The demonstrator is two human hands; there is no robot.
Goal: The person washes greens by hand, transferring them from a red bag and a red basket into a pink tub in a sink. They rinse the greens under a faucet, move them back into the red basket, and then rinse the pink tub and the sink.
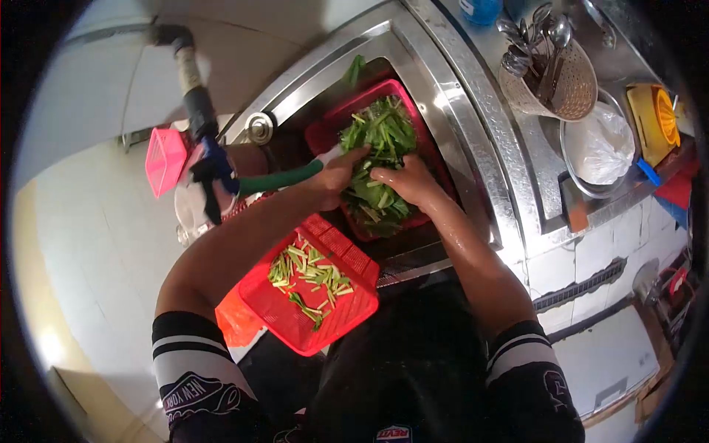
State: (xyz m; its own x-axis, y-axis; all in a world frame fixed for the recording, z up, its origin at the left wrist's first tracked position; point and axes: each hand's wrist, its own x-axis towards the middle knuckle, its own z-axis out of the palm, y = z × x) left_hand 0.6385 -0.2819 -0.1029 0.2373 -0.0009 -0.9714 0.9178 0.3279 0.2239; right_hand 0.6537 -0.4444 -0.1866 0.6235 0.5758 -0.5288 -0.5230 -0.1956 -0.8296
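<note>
Chopped leafy greens [380, 133] fill a red plastic basket [319, 137] inside the metal sink. My left hand [340, 176] has its fingers closed on the greens from the left side. Just beside it is the end of a green hose [281, 180], with something whitish at its mouth, perhaps water. From the right, my right hand [410, 181] grips the same pile, thumb on top and the other fingers partly hidden among leaves. The right forearm looks wet. Nearer me, a second red basket [343, 247] holds cut pale stems [314, 273].
A pipe with a blue tap [214, 159] stands left of the sink [450, 125]. Beyond it is a pink basket [165, 161]. On the right counter are a cream basket [576, 92] of spoons, a metal bowl with a white plastic bag [602, 144], and a yellow container [646, 122].
</note>
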